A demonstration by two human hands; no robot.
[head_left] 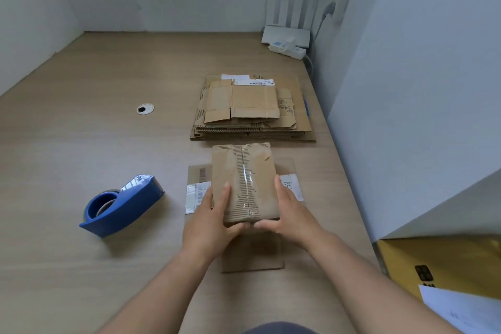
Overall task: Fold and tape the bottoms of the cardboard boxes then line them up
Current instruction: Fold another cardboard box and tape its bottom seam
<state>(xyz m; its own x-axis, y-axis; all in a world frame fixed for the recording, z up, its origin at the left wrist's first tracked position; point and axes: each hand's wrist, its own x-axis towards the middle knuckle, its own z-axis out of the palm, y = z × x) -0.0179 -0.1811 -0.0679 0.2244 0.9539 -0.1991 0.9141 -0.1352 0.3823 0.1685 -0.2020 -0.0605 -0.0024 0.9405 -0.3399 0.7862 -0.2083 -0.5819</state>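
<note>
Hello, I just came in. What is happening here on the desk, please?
A person is holding a small cardboard box with both hands, the left hand and the right hand at its sides. Clear tape already runs along its closed seam. A blue tape dispenser lies on the desk to the left. Behind the box, a stack of flattened boxes waits, still unfolded.

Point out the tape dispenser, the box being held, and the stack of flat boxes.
tape dispenser (127,205): head view, blue body.
box (244,182): head view, taped seam on top.
stack of flat boxes (252,106): head view, top sheet.
</note>
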